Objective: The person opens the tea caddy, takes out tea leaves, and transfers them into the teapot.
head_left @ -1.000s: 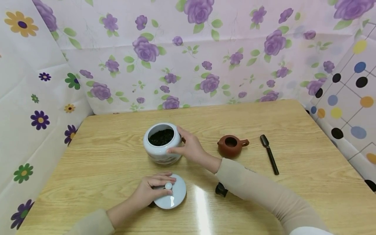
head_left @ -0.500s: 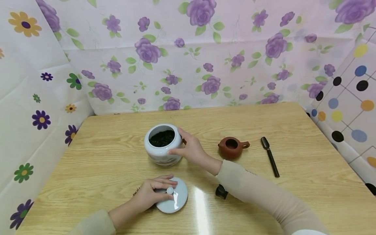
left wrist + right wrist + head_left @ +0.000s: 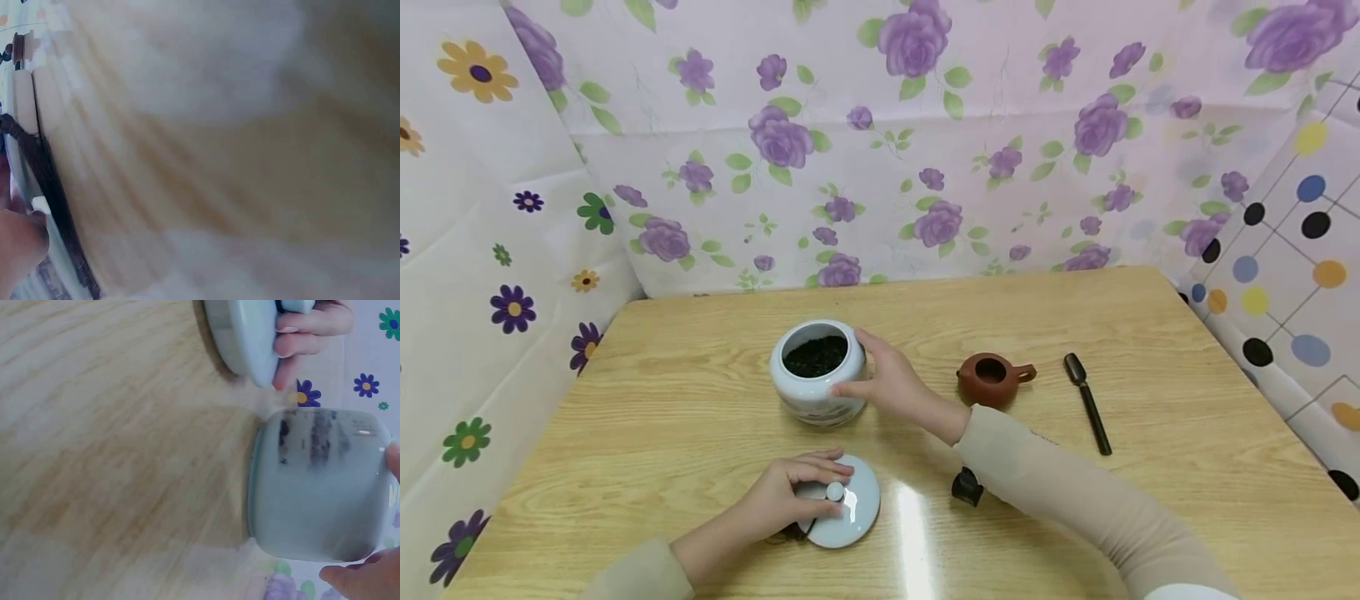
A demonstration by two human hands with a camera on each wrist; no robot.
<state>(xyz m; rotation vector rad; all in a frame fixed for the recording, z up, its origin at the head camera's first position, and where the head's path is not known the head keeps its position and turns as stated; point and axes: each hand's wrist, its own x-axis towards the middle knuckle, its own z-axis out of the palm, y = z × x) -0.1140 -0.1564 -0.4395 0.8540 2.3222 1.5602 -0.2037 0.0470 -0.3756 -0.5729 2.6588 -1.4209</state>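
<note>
Since the earliest frame, the lid point(image 3: 859, 512) has shifted a little nearer and to the right relative to the jar point(image 3: 808, 396), and the left hand point(image 3: 778, 500) has gone with it. The jar, the teapot point(image 3: 981, 390) and the scoop point(image 3: 1087, 400) keep their places; the rest of the difference looks like a slight move of the head camera. For the work in hand, I judge that the lid is being settled in place, leaving the jar uncovered.

Going left to right, the left hand comes in low on the near side and pinches the lid by its knob point(image 3: 835, 492), thumb on one side, fingers on the other. The lid appears to lie on the table point(image 3: 700, 375), though I cannot tell whether all its rim touches. A dark stringy thing point(image 3: 790, 534) shows beside it, partly under the hand.

The jar stands upright beyond the lid, well apart from the table's far edge, with dark, leafy contents point(image 3: 815, 357) visible inside. The right hand point(image 3: 891, 383) grips its right side, thumb toward the near side and fingers toward the far.

Right of that hand sits the lidless brown teapot, spout left and handle right. Nearer, a small black object point(image 3: 967, 488) is partly hidden by the right sleeve point(image 3: 1037, 467). Farthest right lies the dark scoop, its bowl at the far end.
</note>
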